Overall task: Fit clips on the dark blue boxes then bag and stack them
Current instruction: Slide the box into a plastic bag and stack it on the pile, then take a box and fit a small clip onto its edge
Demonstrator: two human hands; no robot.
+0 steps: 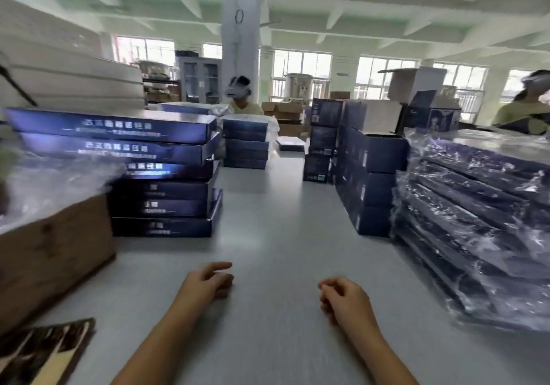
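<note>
Both hands are empty right now, left hand (212, 279) and right hand (342, 297) resting on the desk (268, 236) with fingers loosely curled, so I'd grab the top unbagged dark blue box (113, 126) off the left stack two-handed, keeping it level.

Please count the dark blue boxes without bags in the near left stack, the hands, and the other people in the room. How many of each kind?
Unbagged dark blue boxes in the near left stack: 6
hands (left, right), both holding nothing: 2
Other people (one, another): 2
Total: 10
</note>
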